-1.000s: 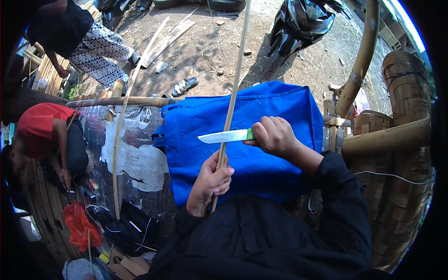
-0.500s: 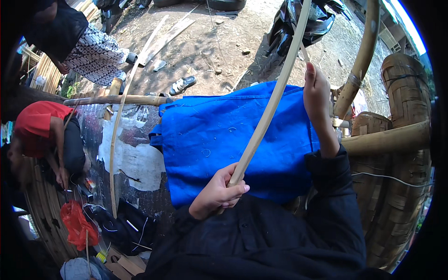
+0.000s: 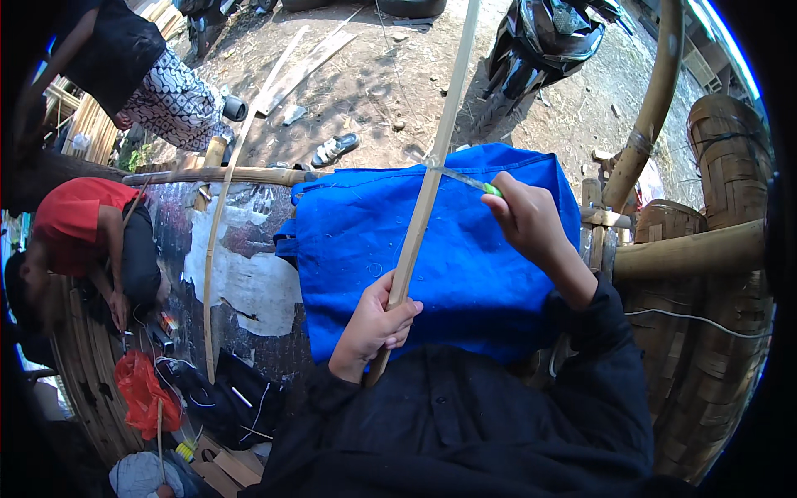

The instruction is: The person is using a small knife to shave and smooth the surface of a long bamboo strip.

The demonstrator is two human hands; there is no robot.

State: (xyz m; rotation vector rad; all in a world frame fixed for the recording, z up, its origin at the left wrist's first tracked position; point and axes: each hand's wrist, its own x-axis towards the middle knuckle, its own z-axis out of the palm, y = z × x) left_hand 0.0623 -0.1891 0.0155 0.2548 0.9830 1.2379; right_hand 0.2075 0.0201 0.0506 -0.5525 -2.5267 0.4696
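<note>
My left hand [image 3: 378, 322] is closed around the lower part of a long, pale bamboo strip [image 3: 425, 195], which slants up and away over the blue cloth [image 3: 365, 241] across my lap. In my right hand [image 3: 531, 217] is a knife [image 3: 463, 178] with a green handle, most of it hidden by my fingers. The knife's narrow blade points left and meets the strip at about its middle. A few thin curled shavings lie on the cloth.
On the left a person in a red top [image 3: 83, 220] bends over near a red plastic bag [image 3: 148, 390]. Another bamboo strip [image 3: 214, 249] leans over a bamboo rail [image 3: 224, 175]. Woven bamboo baskets [image 3: 722, 158] stand at the right; a motorcycle [image 3: 552, 37] is parked ahead.
My right hand has come down and left, bringing the knife's blade into clear view against the strip. The strip now stands steeper, its upper end farther left.
</note>
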